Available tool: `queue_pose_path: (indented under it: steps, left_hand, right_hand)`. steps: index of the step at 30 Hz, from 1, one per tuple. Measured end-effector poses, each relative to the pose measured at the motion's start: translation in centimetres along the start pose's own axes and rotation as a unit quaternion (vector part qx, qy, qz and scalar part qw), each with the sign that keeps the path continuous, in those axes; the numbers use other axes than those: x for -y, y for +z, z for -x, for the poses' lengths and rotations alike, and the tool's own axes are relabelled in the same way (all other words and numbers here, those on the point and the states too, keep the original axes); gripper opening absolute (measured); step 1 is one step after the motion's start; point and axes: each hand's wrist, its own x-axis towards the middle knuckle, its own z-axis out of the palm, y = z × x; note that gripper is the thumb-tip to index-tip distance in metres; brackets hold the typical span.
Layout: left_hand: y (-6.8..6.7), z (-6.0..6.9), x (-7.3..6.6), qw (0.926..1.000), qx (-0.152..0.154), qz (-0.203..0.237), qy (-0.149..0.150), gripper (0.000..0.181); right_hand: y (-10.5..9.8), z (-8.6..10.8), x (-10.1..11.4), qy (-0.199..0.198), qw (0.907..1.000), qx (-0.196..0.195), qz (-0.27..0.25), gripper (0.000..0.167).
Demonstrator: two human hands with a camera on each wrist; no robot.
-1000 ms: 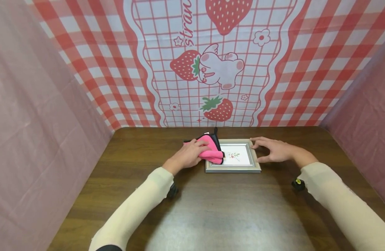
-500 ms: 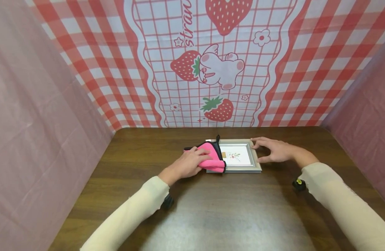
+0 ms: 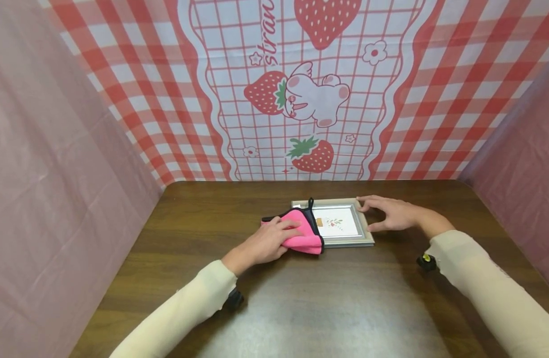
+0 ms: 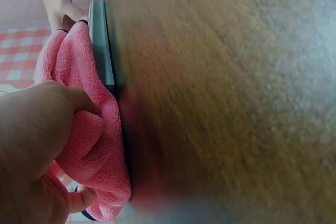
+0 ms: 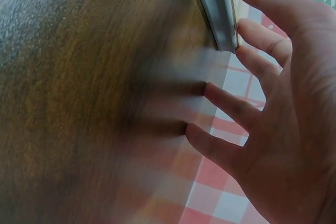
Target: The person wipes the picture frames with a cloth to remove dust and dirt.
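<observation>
A pink plush cloth [image 3: 303, 238] with black edging lies bunched over the left part of a silver picture frame [image 3: 366, 224], hanging past its near edge. My left hand [image 3: 265, 242] grips the cloth; in the left wrist view the thumb and fingers gather folds of the cloth [image 4: 86, 124]. Part of the floral print in the frame is covered. Beside the frame's right end, my right hand [image 3: 397, 214] is spread, thumb and fingertips touching its edge. In the right wrist view, two fingers of the right hand [image 5: 294, 98] rest lower, off the frame [image 5: 218, 11].
The brown wooden table [image 3: 319, 298] reaches back to a red-and-white checked strawberry cloth [image 3: 167, 99]. Pink fabric walls [image 3: 64, 174] stand at left and right. A small dark device [image 3: 427, 262] sits under each wrist.
My left hand has drawn the pink cloth toward me, from the far edge of the frame past its near edge. More of the frame's far left corner shows. My right hand stays put.
</observation>
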Motion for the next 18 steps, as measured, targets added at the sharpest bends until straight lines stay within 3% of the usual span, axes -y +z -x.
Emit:
queue_pose_path:
  steps: [11, 12, 18]
  left_hand:
    - [-0.2, -0.5, 0.1, 0.9994, 0.009, 0.03, -0.017, 0.059]
    - [-1.2, -0.4, -0.6, 0.9994, 0.013, 0.027, -0.019, 0.058]
    - [-1.3, -1.0, -0.2, 0.9994, 0.007, 0.026, -0.023, 0.053]
  right_hand:
    - [0.0, 0.1, -0.2, -0.004, 1.0, -0.002, -0.003, 0.05]
    - [0.0, 0.1, -0.3, -0.004, 1.0, -0.004, -0.003, 0.05]
    - [0.1, 0.2, -0.3, -0.005, 0.9999, -0.012, 0.004, 0.048]
